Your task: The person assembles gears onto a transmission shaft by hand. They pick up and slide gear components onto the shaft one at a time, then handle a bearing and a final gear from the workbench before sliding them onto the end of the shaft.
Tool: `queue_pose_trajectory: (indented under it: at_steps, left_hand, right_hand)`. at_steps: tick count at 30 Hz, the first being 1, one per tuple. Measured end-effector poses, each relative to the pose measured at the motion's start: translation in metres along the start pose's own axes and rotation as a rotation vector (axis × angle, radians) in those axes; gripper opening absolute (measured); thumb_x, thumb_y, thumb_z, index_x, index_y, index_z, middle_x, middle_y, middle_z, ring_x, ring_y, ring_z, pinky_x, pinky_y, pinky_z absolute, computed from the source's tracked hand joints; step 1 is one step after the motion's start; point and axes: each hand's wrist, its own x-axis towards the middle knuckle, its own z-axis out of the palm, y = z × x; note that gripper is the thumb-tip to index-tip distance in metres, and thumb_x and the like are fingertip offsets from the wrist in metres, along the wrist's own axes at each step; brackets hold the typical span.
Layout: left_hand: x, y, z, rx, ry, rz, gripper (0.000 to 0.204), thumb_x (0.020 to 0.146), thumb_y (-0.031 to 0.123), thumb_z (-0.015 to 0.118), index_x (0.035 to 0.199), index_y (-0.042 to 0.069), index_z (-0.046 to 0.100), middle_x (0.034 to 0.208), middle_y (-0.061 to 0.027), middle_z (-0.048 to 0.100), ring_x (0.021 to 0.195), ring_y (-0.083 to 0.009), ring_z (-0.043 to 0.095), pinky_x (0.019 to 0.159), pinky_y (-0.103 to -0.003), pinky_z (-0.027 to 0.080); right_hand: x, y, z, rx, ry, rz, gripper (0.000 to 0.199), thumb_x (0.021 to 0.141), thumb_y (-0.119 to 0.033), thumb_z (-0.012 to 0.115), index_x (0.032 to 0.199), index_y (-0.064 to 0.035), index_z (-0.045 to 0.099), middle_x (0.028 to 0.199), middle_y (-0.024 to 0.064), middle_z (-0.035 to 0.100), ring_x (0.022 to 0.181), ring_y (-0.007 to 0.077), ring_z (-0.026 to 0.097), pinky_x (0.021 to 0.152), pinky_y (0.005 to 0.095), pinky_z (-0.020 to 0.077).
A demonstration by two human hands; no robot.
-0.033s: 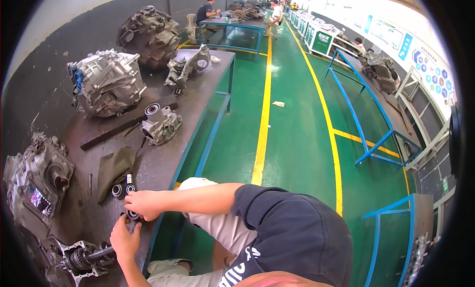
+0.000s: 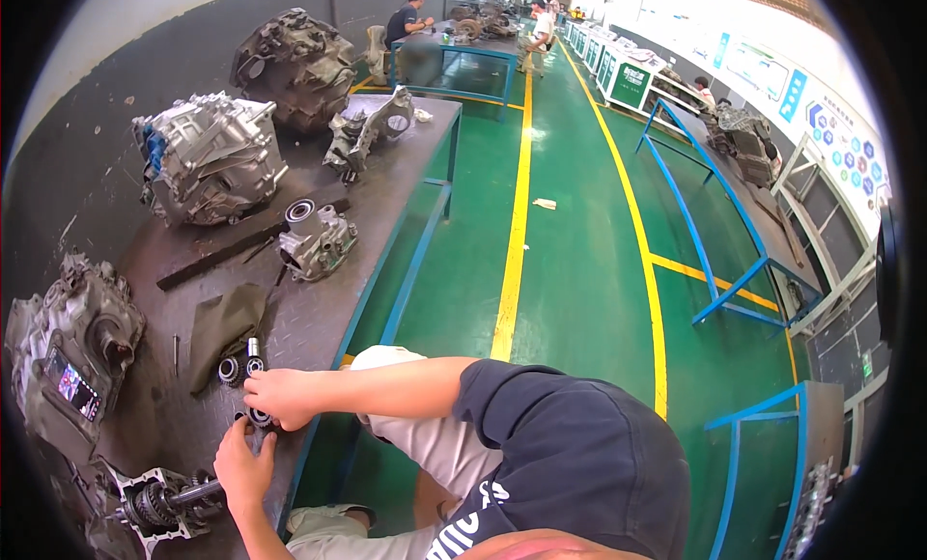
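Note:
At the near edge of the metal table (image 2: 333, 299), both my hands close round a small dark round part with a ring-like face (image 2: 259, 417), perhaps a gear or bearing. My right hand (image 2: 278, 396) grips it from above, its fingers partly hiding it. Pinching its near side is my left hand (image 2: 243, 462), thumb and fingertips on the rim. Just beyond my fingers lie a toothed gear (image 2: 230, 370) and a short shiny cylindrical part (image 2: 254, 355). A dark olive cloth (image 2: 224, 330) is spread beside them. Nearer me, an opened housing (image 2: 154, 507) holds a geared shaft (image 2: 196, 492).
Large gearbox housings (image 2: 208, 159) stand along the wall, with a smaller metal casing (image 2: 317, 241) closer to the table edge. A phone (image 2: 75, 388) leans on the left housing. A thin rod (image 2: 176, 352) lies on the table. Other people (image 2: 406, 24) work farther back.

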Motion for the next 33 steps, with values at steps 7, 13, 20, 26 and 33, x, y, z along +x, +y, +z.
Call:
queue_pose_trajectory:
  at_steps: [7,13,20,26,33]
  left_hand:
    - [-0.002,0.011,-0.01,-0.106,0.085,0.036,0.047,0.089,0.018,0.083,0.131,0.003,0.069,0.109,-0.0122,0.074,0.095,-0.0325,0.071,0.086,-0.044,0.056]
    - [-0.004,-0.009,-0.012,-0.115,0.082,0.019,0.044,0.088,0.016,0.083,0.129,0.002,0.07,0.115,-0.0191,0.075,0.107,-0.0401,0.072,0.093,-0.047,0.057]
    - [0.001,-0.008,-0.01,-0.04,0.128,0.045,0.042,0.092,0.028,0.08,0.126,0.006,0.07,0.114,-0.0148,0.075,0.108,-0.0385,0.071,0.092,-0.048,0.057]
    - [-0.014,-0.01,0.001,0.05,0.096,-0.044,0.042,0.09,0.03,0.081,0.124,0.007,0.07,0.108,-0.0114,0.073,0.106,-0.0345,0.072,0.089,-0.045,0.059]
    - [-0.016,-0.009,-0.003,0.063,0.193,-0.032,0.039,0.09,0.029,0.081,0.121,0.007,0.072,0.105,-0.0128,0.074,0.103,-0.0345,0.073,0.086,-0.046,0.059]
  right_hand:
    - [-0.003,0.005,-0.018,0.089,0.06,0.135,0.06,0.07,-0.034,0.091,0.109,0.0035,0.064,0.114,0.0225,0.066,0.108,0.0414,0.066,0.092,0.0484,0.0579]
    - [0.007,0.017,-0.006,0.291,0.059,-0.014,0.048,0.073,-0.034,0.086,0.1,0.0015,0.067,0.101,0.024,0.066,0.099,0.0447,0.065,0.086,0.0519,0.0548]
    - [0.008,0.011,-0.051,0.155,0.077,0.042,0.046,0.076,-0.014,0.084,0.119,0.0018,0.073,0.109,0.0192,0.07,0.103,0.0353,0.07,0.093,0.0431,0.0574]
    - [0.005,0.014,-0.045,0.487,0.241,0.201,0.051,0.081,-0.014,0.089,0.124,0.0068,0.072,0.105,0.0098,0.072,0.092,0.0204,0.073,0.086,0.0323,0.0594]
    - [0.004,0.0,-0.035,0.213,0.03,0.077,0.052,0.075,-0.014,0.092,0.122,0.0019,0.075,0.106,0.0085,0.073,0.092,0.0168,0.07,0.085,0.0307,0.0574]
